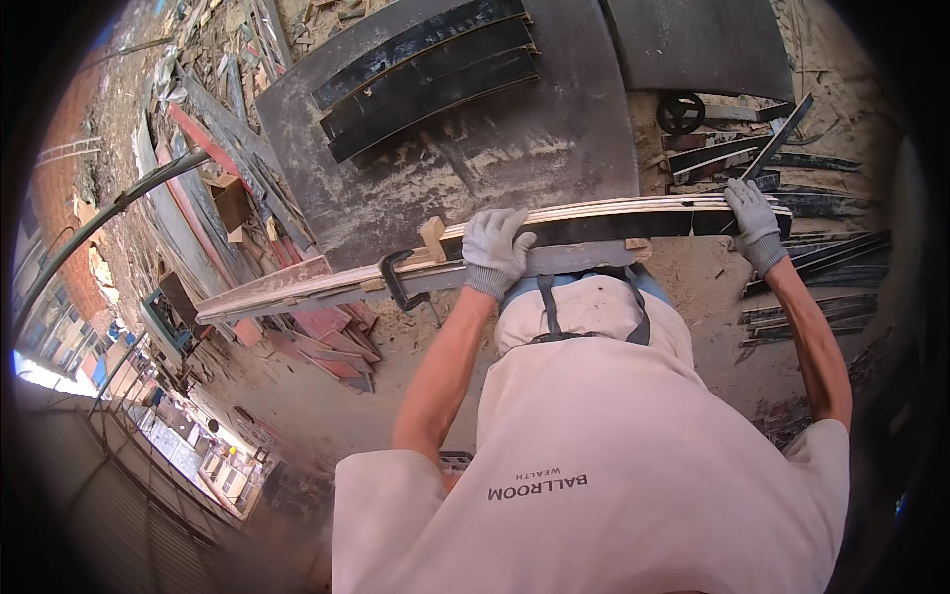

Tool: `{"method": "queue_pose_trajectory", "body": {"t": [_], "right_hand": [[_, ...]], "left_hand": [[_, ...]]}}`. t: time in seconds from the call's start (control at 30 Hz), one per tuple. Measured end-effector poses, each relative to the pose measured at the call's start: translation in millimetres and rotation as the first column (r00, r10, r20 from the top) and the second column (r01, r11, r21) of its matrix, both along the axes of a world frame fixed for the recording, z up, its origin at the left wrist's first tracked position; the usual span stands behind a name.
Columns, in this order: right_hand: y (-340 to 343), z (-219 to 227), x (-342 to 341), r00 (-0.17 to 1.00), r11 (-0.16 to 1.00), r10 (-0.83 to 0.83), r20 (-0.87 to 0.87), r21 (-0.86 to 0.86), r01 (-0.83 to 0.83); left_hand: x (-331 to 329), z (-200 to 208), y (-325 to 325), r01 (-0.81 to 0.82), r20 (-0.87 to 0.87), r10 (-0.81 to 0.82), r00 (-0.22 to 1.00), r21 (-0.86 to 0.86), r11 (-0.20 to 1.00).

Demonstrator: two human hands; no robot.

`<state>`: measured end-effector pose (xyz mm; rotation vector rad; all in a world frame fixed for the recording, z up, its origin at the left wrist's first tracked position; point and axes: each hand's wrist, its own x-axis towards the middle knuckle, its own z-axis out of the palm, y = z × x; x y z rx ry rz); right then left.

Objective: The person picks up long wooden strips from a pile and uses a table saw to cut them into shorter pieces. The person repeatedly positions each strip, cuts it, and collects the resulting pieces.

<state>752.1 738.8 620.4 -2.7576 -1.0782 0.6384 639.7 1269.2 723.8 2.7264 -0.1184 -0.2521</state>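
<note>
My left hand (497, 249), in a grey knit work glove, curls over a stack of long dark boards (604, 224) with pale layered edges. Its fingers lie across the top edges, beside a small wooden block (432, 239). At the stack's right end my right hand (755, 220), gloved alike, has its fingers closed round the board ends. A narrow dark strip (780, 134) slants up from beside that hand; whether the hand touches it I cannot tell. The boards stand on edge along a wooden rail (277, 294) in front of my waist. A black clamp (401, 284) grips the rail left of my left hand.
Several dark board strips (426, 79) lie on the large worn table panel (554, 139) ahead. Offcuts and planks (213, 168) are heaped at the left. More dark strips (826, 259) lie on the floor at right, and a black handwheel (680, 113) sits beyond the stack.
</note>
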Motion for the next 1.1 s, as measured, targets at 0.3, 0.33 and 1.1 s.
{"method": "queue_pose_trajectory", "body": {"t": [0.3,0.33,1.1], "right_hand": [[30.4,4.0,4.3,0.988,0.980,-0.106,-0.116,-0.178,0.085],[33.8,6.1,7.2,0.987,0.983,-0.105,-0.120,-0.164,0.085],[52.6,67.8,-38.7,0.977,0.937,-0.082,0.195,-0.319,0.142]], "left_hand": [[-7.0,-5.7,-6.9,0.042,0.094,-0.050,0.994,0.091,0.995],[-5.9,-4.5,-7.2,0.058,0.121,-0.072,0.990,0.113,0.992],[-21.8,3.2,-22.8,0.026,0.285,-0.099,0.953,0.247,0.969]]}}
